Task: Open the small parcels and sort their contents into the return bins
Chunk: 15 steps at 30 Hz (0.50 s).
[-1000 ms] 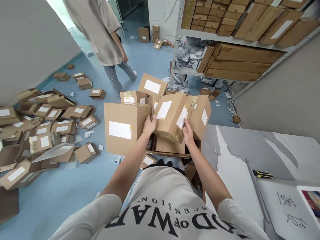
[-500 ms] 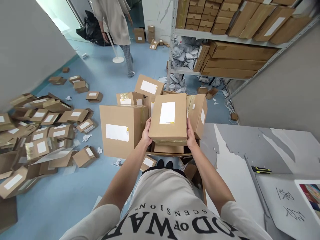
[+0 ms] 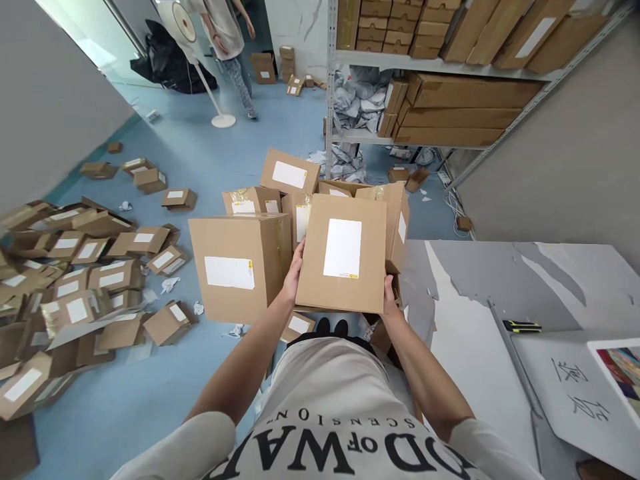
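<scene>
Between my two hands I hold a cardboard box (image 3: 310,287) with a white label on its upper face. My left hand (image 3: 294,270) grips its left side, and my right hand (image 3: 391,297) its right side; the fingers are partly hidden behind it. A larger cardboard box (image 3: 235,293) with a label stands just left of my left hand. Behind the held box are further boxes: a tilted one (image 3: 287,153) on top, a small taped one (image 3: 247,195), and a tall one (image 3: 400,200) on the right.
Many brown boxes (image 3: 75,243) lie heaped on the blue floor at left. A grey table (image 3: 470,280) with a yellow-black cutter (image 3: 521,326) is at right. Metal shelving (image 3: 330,87) holds more boxes. Farther back are a person (image 3: 220,33) and a white fan (image 3: 177,23).
The held box has come nearer to me and tilted, its labelled face looking larger. The person at the back has walked on, uncovering the fan head. The view has shifted slightly.
</scene>
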Tool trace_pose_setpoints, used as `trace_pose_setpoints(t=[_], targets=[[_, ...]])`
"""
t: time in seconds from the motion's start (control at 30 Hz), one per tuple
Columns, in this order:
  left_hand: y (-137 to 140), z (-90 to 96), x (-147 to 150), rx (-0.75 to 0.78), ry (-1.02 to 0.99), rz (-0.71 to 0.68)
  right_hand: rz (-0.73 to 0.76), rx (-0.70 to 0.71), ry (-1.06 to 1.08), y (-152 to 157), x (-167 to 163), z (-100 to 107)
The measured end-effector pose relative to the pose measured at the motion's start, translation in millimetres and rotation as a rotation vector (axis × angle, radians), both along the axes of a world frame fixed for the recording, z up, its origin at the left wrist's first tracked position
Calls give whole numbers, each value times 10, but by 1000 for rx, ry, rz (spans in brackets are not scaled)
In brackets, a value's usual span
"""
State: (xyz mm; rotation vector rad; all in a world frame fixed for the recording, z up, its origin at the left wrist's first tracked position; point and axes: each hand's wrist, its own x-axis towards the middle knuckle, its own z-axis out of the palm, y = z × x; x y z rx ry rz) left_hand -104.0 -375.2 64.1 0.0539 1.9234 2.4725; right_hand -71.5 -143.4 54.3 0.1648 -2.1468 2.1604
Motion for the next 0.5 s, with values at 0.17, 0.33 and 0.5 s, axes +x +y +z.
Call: trace_pose_setpoints(t=[0.17,0.33,0.5], targets=[[50,55,66,60,-109,-82,16,-59,-37,-26,-24,155],[54,174,102,18,-108,-120,-73,-65,-39,-34,44,232],[119,304,116,27,-93,-219,-176,-72,-125,9,282,310]])
